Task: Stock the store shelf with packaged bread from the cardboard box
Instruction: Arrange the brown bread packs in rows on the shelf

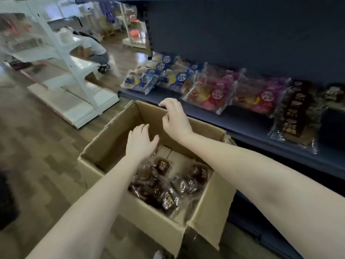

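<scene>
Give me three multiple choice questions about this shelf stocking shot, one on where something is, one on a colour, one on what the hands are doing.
1. Where do the dark brown bread packs lie?
A. In the cardboard box
B. On the floor
C. On the white rack

2. What colour is the shelf by the box?
A. White
B. Dark blue
C. Red

3. What state are the left hand and right hand in?
A. Each grips a pack
B. They fold a flap
C. Both open and empty

Answers: 1 A, the packs sit on the box's bottom. 2 B, its board and back panel are dark blue. 3 C, the fingers are spread above the box, holding nothing.
</scene>
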The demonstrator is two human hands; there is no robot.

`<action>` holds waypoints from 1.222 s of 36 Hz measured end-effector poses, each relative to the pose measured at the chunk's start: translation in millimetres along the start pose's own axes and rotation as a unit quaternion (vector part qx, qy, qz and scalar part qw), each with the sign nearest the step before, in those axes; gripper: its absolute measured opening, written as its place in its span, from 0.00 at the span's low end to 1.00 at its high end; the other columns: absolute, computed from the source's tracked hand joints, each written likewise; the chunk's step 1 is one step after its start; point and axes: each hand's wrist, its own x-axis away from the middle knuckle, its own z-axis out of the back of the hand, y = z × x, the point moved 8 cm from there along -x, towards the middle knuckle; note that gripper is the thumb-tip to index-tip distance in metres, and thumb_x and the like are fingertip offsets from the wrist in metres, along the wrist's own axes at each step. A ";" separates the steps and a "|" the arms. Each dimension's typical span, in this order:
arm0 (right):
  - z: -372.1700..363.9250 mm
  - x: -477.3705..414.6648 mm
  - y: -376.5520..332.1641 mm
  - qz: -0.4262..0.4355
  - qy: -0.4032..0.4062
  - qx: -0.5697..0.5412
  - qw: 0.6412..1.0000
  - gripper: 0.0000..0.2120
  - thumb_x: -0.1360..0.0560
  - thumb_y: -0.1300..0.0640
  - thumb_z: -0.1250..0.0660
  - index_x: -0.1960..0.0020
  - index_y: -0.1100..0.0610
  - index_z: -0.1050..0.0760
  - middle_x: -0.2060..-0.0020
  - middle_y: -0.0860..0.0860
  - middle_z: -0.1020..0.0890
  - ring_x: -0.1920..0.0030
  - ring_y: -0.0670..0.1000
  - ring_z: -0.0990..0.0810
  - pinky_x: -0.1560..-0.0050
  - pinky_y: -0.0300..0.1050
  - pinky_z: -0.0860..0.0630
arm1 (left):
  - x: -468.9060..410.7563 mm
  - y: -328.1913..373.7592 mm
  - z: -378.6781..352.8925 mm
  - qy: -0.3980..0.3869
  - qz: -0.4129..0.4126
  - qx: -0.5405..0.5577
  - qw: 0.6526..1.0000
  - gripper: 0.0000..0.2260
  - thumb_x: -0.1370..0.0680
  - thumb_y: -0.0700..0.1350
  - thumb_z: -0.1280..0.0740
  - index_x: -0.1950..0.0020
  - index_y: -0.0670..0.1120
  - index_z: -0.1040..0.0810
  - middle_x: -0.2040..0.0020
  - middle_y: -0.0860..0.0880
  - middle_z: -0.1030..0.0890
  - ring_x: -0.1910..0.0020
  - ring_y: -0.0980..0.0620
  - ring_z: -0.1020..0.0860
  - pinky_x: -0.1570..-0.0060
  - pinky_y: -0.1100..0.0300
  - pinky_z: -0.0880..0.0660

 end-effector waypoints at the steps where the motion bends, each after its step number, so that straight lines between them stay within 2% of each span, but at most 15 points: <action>1: -14.3 1.1 -4.9 -0.006 -0.012 -0.005 1.000 0.18 0.27 0.70 0.41 0.39 0.60 0.29 0.40 0.54 0.28 0.37 0.53 0.31 0.37 0.49 0.31 | -2.2 -13.1 -4.2 -0.022 0.006 -0.008 1.000 0.28 0.20 0.55 0.42 0.25 0.42 0.38 0.25 0.43 0.36 0.25 0.47 0.40 0.27 0.49 0.46; 7: -97.6 12.1 -1.7 -0.055 -0.106 0.006 0.993 0.17 0.25 0.68 0.42 0.37 0.58 0.30 0.37 0.52 0.31 0.40 0.50 0.28 0.41 0.47 0.28 | -13.7 -77.6 -42.3 -0.149 0.053 -0.021 0.987 0.29 0.21 0.57 0.42 0.25 0.41 0.38 0.26 0.41 0.35 0.27 0.43 0.38 0.29 0.49 0.40; 11: -143.7 24.6 28.0 -0.122 -0.148 0.023 0.981 0.17 0.26 0.67 0.42 0.39 0.58 0.29 0.38 0.52 0.30 0.44 0.52 0.26 0.45 0.46 0.28 | -10.1 -99.9 -80.4 -0.276 0.069 -0.015 0.959 0.27 0.22 0.57 0.43 0.27 0.42 0.35 0.28 0.41 0.33 0.29 0.41 0.36 0.30 0.50 0.38; 14: -164.9 34.5 50.5 -0.180 -0.153 0.031 0.971 0.17 0.27 0.67 0.42 0.39 0.59 0.28 0.39 0.54 0.30 0.44 0.55 0.25 0.43 0.49 0.28 | -16.0 -90.0 -94.4 -0.364 0.024 0.013 0.931 0.20 0.21 0.54 0.44 0.37 0.45 0.25 0.36 0.42 0.24 0.35 0.42 0.29 0.35 0.51 0.32; 16: -176.0 45.2 59.1 -0.211 -0.168 0.037 0.962 0.17 0.26 0.67 0.42 0.38 0.60 0.29 0.39 0.55 0.30 0.43 0.56 0.25 0.41 0.51 0.28 | -23.2 -86.7 -97.2 -0.379 0.004 0.008 0.926 0.20 0.23 0.55 0.43 0.40 0.44 0.24 0.38 0.42 0.23 0.38 0.42 0.27 0.38 0.52 0.30; 18: -183.9 57.5 65.5 -0.226 -0.182 0.045 0.956 0.17 0.26 0.66 0.42 0.38 0.60 0.29 0.38 0.55 0.31 0.44 0.56 0.25 0.42 0.51 0.28 | -30.4 -88.8 -103.7 -0.376 -0.008 -0.016 0.926 0.26 0.26 0.58 0.42 0.34 0.44 0.27 0.34 0.42 0.26 0.36 0.41 0.28 0.37 0.51 0.31; 21: -186.4 73.5 75.6 -0.245 -0.182 0.055 0.951 0.15 0.26 0.66 0.43 0.40 0.61 0.29 0.39 0.55 0.31 0.48 0.57 0.24 0.44 0.50 0.28 | -35.7 -87.8 -117.0 -0.375 -0.043 -0.067 0.923 0.27 0.22 0.56 0.41 0.26 0.44 0.37 0.29 0.42 0.32 0.32 0.41 0.32 0.33 0.51 0.34; 25: -182.7 94.5 95.5 -0.283 -0.192 0.074 0.937 0.15 0.25 0.66 0.41 0.39 0.62 0.29 0.38 0.58 0.31 0.46 0.58 0.25 0.42 0.46 0.30 | -36.4 -88.6 -141.9 -0.432 -0.066 -0.091 0.895 0.31 0.23 0.56 0.37 0.24 0.44 0.40 0.28 0.42 0.32 0.31 0.42 0.31 0.34 0.52 0.33; 28: -185.0 110.1 108.4 -0.294 -0.256 0.092 0.916 0.17 0.24 0.63 0.39 0.35 0.61 0.32 0.37 0.57 0.32 0.41 0.57 0.27 0.41 0.43 0.32 | -35.0 -96.0 -151.3 -0.482 -0.048 -0.082 0.871 0.34 0.25 0.55 0.33 0.23 0.47 0.43 0.29 0.45 0.30 0.33 0.44 0.30 0.34 0.52 0.32; 30: -192.2 121.3 112.1 -0.296 -0.317 0.099 0.896 0.20 0.23 0.58 0.37 0.32 0.58 0.34 0.36 0.56 0.33 0.39 0.56 0.27 0.40 0.43 0.31 | -29.8 -101.6 -155.7 -0.513 -0.047 -0.104 0.851 0.37 0.26 0.55 0.30 0.23 0.49 0.43 0.30 0.46 0.29 0.34 0.44 0.29 0.35 0.51 0.31; 34: -212.3 138.3 107.9 -0.274 -0.404 0.090 0.868 0.26 0.24 0.51 0.34 0.30 0.56 0.35 0.31 0.55 0.36 0.36 0.55 0.29 0.36 0.45 0.31 | -16.3 -114.7 -168.4 -0.572 -0.058 -0.203 0.793 0.35 0.30 0.59 0.28 0.27 0.48 0.33 0.31 0.45 0.29 0.36 0.42 0.27 0.36 0.47 0.30; 37: -225.9 147.1 99.2 -0.248 -0.450 0.094 0.852 0.34 0.26 0.48 0.32 0.25 0.57 0.41 0.27 0.55 0.39 0.31 0.55 0.33 0.33 0.47 0.32 | -12.2 -117.1 -168.4 -0.579 -0.058 -0.215 0.784 0.36 0.29 0.58 0.27 0.26 0.47 0.35 0.30 0.44 0.30 0.35 0.41 0.29 0.35 0.46 0.31; 40: -238.2 155.3 92.6 -0.233 -0.487 0.101 0.836 0.43 0.28 0.46 0.30 0.22 0.56 0.50 0.24 0.55 0.44 0.27 0.56 0.39 0.29 0.50 0.36 | -11.9 -118.0 -167.2 -0.582 -0.057 -0.236 0.776 0.37 0.27 0.57 0.29 0.24 0.46 0.39 0.27 0.43 0.34 0.31 0.41 0.32 0.35 0.50 0.31; 44: -244.6 162.1 91.3 -0.246 -0.509 0.093 0.820 0.51 0.30 0.44 0.28 0.22 0.54 0.58 0.24 0.56 0.45 0.28 0.57 0.38 0.29 0.52 0.35 | -15.0 -115.0 -162.7 -0.575 -0.058 -0.259 0.774 0.36 0.26 0.57 0.30 0.24 0.44 0.40 0.26 0.43 0.36 0.30 0.41 0.33 0.37 0.52 0.32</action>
